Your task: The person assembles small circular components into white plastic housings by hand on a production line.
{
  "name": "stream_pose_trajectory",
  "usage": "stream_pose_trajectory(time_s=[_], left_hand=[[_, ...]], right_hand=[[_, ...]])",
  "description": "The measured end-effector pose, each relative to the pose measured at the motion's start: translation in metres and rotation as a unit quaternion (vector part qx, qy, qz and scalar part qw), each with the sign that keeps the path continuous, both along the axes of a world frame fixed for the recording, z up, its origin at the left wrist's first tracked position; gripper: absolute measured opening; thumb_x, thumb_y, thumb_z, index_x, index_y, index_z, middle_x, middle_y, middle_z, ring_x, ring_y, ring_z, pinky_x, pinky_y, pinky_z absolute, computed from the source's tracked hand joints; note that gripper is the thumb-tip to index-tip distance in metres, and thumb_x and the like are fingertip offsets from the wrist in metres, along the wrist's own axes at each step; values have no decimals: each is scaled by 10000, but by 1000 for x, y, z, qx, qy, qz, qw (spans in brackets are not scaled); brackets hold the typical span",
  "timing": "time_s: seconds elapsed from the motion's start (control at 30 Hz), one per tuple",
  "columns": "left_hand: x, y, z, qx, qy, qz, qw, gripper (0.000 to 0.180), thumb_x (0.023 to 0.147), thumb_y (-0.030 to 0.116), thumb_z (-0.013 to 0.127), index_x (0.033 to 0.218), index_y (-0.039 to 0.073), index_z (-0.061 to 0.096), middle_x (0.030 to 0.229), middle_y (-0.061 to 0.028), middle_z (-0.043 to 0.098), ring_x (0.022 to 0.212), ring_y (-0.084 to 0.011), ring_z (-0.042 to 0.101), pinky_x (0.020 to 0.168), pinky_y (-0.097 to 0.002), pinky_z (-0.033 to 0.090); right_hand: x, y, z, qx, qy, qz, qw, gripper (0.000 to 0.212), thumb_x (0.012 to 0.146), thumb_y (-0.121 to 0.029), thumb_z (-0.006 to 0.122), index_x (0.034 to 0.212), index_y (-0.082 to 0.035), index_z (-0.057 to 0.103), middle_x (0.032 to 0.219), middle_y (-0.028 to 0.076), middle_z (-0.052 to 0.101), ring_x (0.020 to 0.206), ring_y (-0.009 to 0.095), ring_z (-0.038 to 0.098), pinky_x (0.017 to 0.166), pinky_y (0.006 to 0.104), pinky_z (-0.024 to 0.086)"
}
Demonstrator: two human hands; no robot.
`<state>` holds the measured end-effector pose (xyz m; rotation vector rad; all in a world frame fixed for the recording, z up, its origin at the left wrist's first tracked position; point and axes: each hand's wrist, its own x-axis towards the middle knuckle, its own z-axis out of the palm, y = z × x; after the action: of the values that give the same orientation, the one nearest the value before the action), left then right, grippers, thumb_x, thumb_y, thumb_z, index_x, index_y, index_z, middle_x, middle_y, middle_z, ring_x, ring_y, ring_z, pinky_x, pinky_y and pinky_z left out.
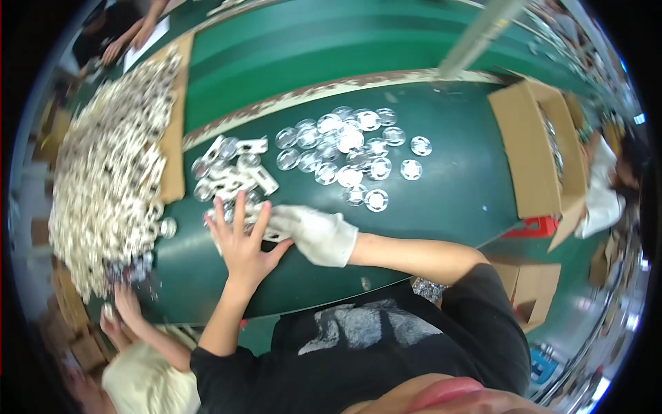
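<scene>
My bare left hand [243, 245] lies over the near edge of a small heap, its fingers spread across the parts. My right hand [317, 236] wears a white glove and reaches in from the right, fingers stretched out toward my left hand and touching white parts. What lies under both hands is partly hidden. The heap [231, 178] mixes long white plastic pieces with clear round discs. Beyond my right hand, several clear discs [350, 140] with bright centres lie scattered on the green table [455, 165].
A large pile of white parts [110, 165] rests on cardboard [174, 169] at the left. A co-worker's hands [124, 310] are near its front end. An open cardboard box [527, 155] stands at the right, with another person beside it. A green belt [331, 41] runs behind a raised rail [310, 91].
</scene>
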<state>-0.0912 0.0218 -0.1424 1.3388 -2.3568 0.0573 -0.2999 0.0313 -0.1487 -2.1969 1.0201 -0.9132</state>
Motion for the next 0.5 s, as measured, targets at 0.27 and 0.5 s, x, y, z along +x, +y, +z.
stream_pose_trajectory(time_s=[0.27, 0.5], left_hand=[[-17, -31, 9, 25, 22, 25, 999, 627, 699, 351, 859, 1285, 217, 680, 1517, -135, 458, 1460, -431, 318, 1121, -755, 119], [-6, -29, 7, 1, 17, 25, 1000, 565, 744, 301, 808, 1275, 167, 672, 1477, -140, 498, 1431, -404, 373, 1159, -714, 127]], right_hand=[[-23, 0, 14, 13, -68, -59, 996, 429, 847, 12, 637, 1272, -4, 577, 1228, 208, 598, 1078, 390, 626, 935, 443, 532], [-13, 3, 12, 10, -86, -55, 995, 379, 867, -61, 618, 1245, -32, 599, 1196, 181, 597, 1078, 390, 607, 944, 465, 504]])
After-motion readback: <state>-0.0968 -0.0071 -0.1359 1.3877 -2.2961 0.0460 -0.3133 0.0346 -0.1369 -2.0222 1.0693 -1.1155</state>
